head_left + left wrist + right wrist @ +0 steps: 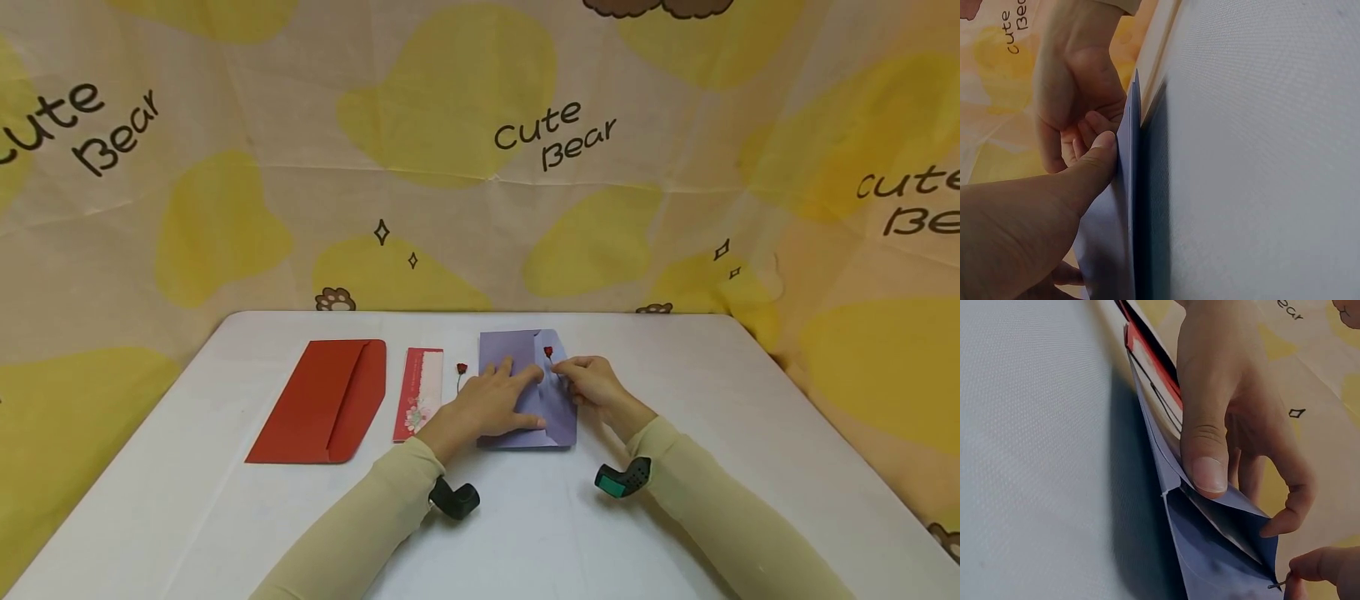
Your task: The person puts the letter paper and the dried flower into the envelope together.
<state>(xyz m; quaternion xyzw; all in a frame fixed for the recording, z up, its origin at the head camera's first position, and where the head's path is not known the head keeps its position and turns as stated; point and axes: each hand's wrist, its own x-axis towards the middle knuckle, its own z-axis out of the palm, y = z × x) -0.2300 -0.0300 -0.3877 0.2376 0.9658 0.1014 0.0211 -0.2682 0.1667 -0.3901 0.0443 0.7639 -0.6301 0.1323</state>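
A purple envelope point(506, 343) lies with its flap opened to the right. My left hand point(495, 404) rests on it with fingers spread. In the right wrist view, the thumb of that left hand point(1222, 394) presses the envelope point(1200, 565) beside its gaping mouth, where a pale strip shows inside. My right hand point(596, 385) pinches the thin stem of a small red rose point(548, 352) above the flap. The stem's end point(1277, 585) shows at the right fingertips. In the left wrist view, the envelope point(1105, 247) hides part of the right hand point(1079, 81).
Left of the purple envelope, a second small rose point(461, 368) lies partly behind my left hand. Beside it is a red and white floral card point(430, 379). Farther left lies a red envelope point(315, 408). All are on a white table point(525, 533) before a printed cloth point(450, 100).
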